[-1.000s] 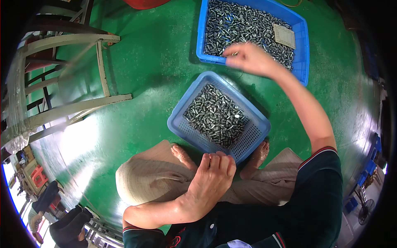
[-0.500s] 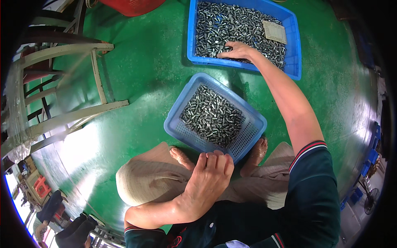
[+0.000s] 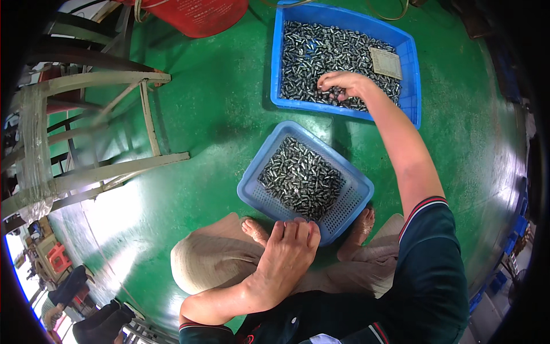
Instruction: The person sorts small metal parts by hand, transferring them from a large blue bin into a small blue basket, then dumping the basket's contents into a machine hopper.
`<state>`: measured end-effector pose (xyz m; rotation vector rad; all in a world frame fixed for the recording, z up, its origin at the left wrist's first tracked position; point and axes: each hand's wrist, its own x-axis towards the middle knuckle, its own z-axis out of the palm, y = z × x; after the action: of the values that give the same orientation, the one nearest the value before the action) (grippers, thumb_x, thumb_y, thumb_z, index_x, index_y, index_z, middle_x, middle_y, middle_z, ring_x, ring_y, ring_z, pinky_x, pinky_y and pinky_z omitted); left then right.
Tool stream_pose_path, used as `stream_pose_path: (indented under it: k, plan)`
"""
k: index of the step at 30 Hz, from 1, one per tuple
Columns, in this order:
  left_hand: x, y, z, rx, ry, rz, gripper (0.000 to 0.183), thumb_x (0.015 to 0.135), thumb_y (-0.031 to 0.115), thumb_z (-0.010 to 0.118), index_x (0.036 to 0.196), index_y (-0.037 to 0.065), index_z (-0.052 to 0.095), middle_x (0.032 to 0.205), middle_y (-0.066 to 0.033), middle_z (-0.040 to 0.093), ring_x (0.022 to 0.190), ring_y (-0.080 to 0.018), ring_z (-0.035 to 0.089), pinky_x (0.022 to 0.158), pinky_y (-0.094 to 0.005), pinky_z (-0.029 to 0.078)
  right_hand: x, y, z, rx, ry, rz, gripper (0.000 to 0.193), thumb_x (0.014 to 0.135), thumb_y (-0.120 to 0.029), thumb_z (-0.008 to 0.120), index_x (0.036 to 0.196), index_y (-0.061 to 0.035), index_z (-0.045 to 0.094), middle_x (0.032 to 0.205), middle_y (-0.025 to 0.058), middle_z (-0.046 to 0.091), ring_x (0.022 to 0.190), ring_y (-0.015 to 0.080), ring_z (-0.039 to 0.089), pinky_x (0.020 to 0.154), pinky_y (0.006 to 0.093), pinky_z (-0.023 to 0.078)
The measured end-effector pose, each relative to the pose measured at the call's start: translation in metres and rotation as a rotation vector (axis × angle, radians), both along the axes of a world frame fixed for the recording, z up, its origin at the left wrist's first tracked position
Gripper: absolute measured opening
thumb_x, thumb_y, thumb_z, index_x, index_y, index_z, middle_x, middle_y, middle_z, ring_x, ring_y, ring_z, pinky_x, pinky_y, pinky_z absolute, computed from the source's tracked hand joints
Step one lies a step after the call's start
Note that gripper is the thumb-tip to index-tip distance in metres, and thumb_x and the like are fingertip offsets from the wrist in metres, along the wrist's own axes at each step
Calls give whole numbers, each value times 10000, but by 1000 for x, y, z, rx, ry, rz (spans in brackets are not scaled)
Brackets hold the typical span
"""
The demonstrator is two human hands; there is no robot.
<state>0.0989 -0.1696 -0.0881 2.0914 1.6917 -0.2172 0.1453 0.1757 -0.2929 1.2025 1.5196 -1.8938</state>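
Note:
A light-blue perforated plastic basket (image 3: 255,172) stands on the floor in front of my feet, with a heap of small, shiny metal cylindrical parts (image 3: 301,178) in it. My left hand (image 3: 286,255) is at its near rim, the fingers side by side and bent over the edge; their tips are hidden. Beyond the basket, a larger blue plastic bin (image 3: 277,63) holds many more such parts (image 3: 338,49). My right hand (image 3: 346,86) reaches into that bin near its front wall. Its fingers are curled round a cluster of the metal parts.
A tan card (image 3: 387,63) lies on the parts in the bin. At the left stands a pale frame (image 3: 146,114) partly wrapped in clear plastic. A red bucket (image 3: 200,14) is at the far left. Other people (image 3: 100,324) are at the lower left. The floor is green.
My right hand has drawn its fingers in and gathered metal parts, lifting slightly. The whole view has shifted a little; my left hand stays at the basket's rim.

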Motion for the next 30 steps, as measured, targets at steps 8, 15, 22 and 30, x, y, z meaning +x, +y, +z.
stream_pose_path:
  k: [8,15,22,30]
  plan:
    - [5,-6,-7,37,4,-13,383,719,190,539,1052,11,479,933,-111,503,835,-192,494,776,-306,395,17,-24,73,95,141,155,189,696,-116,578,877,-84,536,662,-15,481,537,49,463,380,187,318]
    - [6,-9,-7,36,4,-15,365,719,159,515,1048,7,479,933,-112,504,830,-197,491,779,-314,399,32,-137,98,220,404,672,316,677,-222,656,952,-77,599,935,60,582,820,169,560,624,297,461]
    - [16,-7,-1,33,30,-57,368,717,157,515,1052,9,483,934,-108,507,830,-194,492,779,-313,398,-16,-41,33,982,251,441,437,717,-378,603,1038,-82,585,962,137,606,884,271,576,788,348,442]
    - [15,-9,-1,72,46,-32,361,720,165,508,1044,9,488,930,-105,507,831,-191,493,776,-303,395,-58,-48,1,980,-223,555,871,517,-694,607,1261,-303,376,1313,83,301,1207,384,245,934,505,317]
